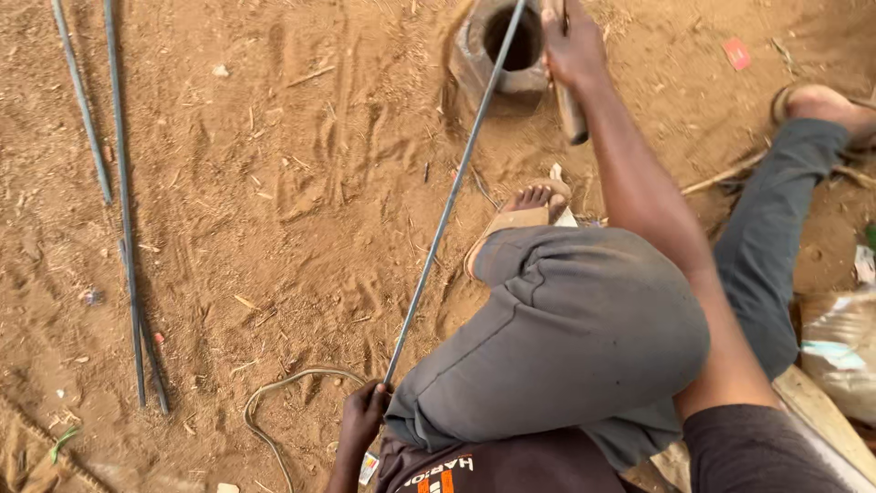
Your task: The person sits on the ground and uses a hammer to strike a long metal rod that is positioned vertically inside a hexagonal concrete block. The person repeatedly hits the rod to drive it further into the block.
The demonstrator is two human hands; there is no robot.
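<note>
A long thin steel rod (447,205) runs from my left hand (365,413) near my left knee up to a round metal block with a dark hole (505,47) set in the dirt. My left hand is closed on the rod's near end. My right hand (572,41) reaches out over the block and grips a grey hammer-like tool (571,110) whose end hangs below the hand. My sandalled left foot (525,215) rests just below the block, and my legs in grey trousers (584,329) fill the lower right.
Several long steel rods (123,210) lie on the red dirt at the left. A curved hose or cord (274,402) loops near my left hand. A plastic bag (844,351) and a wooden plank (821,415) sit at the right edge. My other foot (821,102) is at upper right.
</note>
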